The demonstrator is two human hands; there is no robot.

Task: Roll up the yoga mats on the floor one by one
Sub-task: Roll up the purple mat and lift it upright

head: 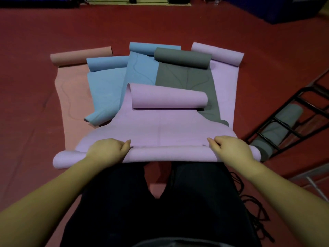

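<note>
A lilac yoga mat lies on top of the pile in front of me, its far end curled into a loose roll. Its near end is rolled into a tight tube just ahead of my knees. My left hand grips the tube left of centre, fingers curled over it. My right hand grips it towards the right end in the same way. Under it lie two blue mats, a grey mat, a second lilac mat and a salmon mat, all partly unrolled.
The floor is dark red. A black metal rack at the right holds a rolled grey mat. Black cords lie by my right leg. Dark blue padding lines the far edge.
</note>
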